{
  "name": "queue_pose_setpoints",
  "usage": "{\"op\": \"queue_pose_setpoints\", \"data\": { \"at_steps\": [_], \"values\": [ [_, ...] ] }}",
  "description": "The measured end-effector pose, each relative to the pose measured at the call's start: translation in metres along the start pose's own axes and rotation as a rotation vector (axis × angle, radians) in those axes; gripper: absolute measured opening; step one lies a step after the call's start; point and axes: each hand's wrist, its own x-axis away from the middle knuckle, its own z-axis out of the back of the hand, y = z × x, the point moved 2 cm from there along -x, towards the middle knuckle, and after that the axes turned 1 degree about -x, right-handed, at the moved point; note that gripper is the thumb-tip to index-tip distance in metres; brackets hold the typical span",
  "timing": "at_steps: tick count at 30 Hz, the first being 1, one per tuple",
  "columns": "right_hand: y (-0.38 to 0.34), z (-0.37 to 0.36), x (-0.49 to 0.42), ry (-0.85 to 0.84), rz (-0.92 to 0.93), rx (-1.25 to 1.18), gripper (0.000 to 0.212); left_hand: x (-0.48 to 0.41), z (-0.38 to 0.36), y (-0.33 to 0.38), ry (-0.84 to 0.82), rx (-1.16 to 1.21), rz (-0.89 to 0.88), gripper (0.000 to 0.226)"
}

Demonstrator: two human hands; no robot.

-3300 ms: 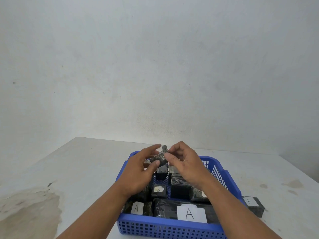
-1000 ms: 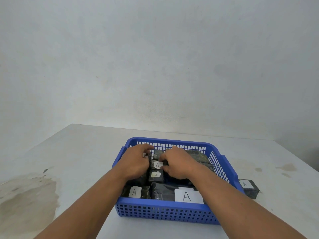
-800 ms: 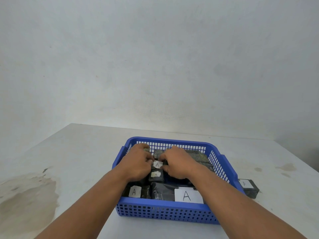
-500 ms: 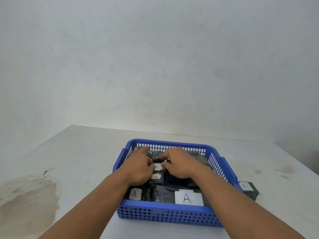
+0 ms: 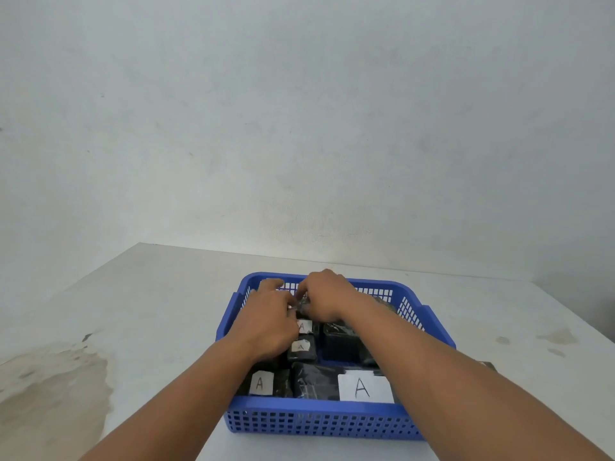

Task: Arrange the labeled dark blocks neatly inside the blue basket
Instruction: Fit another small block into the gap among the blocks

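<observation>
A blue perforated basket [image 5: 319,420] stands on the white table and holds several dark wrapped blocks with white "A" labels. A large block [image 5: 346,384] and a small one [image 5: 266,383] lie along the near wall; two small labelled blocks [image 5: 302,348] sit in a column behind them. My left hand [image 5: 269,321] and my right hand [image 5: 327,299] meet over the far part of the basket, fingers pinched together on a small dark block [image 5: 302,305] that is mostly hidden between them.
One more dark block [image 5: 486,365] lies on the table outside the basket's right side, mostly hidden behind my right forearm. A brownish stain [image 5: 50,387] covers the table at the left. A plain wall rises close behind the table.
Both hands came down from above the basket with a small block and have shifted toward the basket's far wall. The outside block is now mostly hidden by my right forearm.
</observation>
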Motion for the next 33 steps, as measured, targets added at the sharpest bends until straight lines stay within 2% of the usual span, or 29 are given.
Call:
{"op": "queue_pose_setpoints", "data": {
  "at_steps": [5,9,12,20,23,28,33],
  "values": [
    [-0.006,-0.007,-0.006,0.007,0.004,0.268,0.033,-0.018,0.026,0.001,0.131,0.048,0.054,0.037],
    [-0.006,-0.013,-0.007,-0.033,0.019,0.300,0.051,-0.028,0.039,0.002,0.177,0.096,0.075,0.038],
    [-0.003,-0.014,-0.007,-0.026,0.072,0.335,0.052,-0.031,0.038,0.003,0.187,0.134,0.082,0.039],
    [-0.002,0.008,-0.007,0.195,0.198,0.312,0.041,-0.054,0.038,0.003,0.222,0.202,0.078,0.033],
    [0.009,0.023,-0.006,0.252,0.166,0.199,0.044,-0.057,0.035,0.004,0.175,0.216,0.067,0.035],
    [0.039,0.033,0.004,0.300,0.066,-0.197,0.038,-0.061,0.027,0.006,0.068,0.317,0.043,0.037],
    [0.051,0.034,0.014,0.347,0.071,-0.580,0.036,-0.070,0.020,0.015,-0.009,0.422,-0.010,0.036]
  ]
}}
